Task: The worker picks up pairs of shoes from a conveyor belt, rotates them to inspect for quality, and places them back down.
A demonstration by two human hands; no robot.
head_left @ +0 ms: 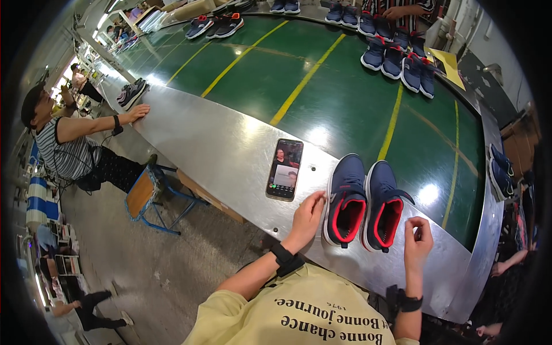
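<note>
Two navy sneakers with red linings and white soles stand side by side on the metal ledge before me, toes pointing away. My left hand [309,216] is beside the left sneaker [346,198], its bent fingertips close against the outer sole; whether they grip anything is hidden. To the right of the right sneaker [383,204], my right hand [418,241] is raised with its fingers curled into a pinch. It is apart from the shoe, just below the loose end of the strap [401,195]. I cannot make out anything between those fingers.
A phone [285,169] with a lit screen lies left of the shoes. Beyond the metal ledge [218,135] runs a green belt [339,98] with yellow lines. More navy sneakers [393,61] stand at the far right. A co-worker [72,146] stands at left near a stool [144,195].
</note>
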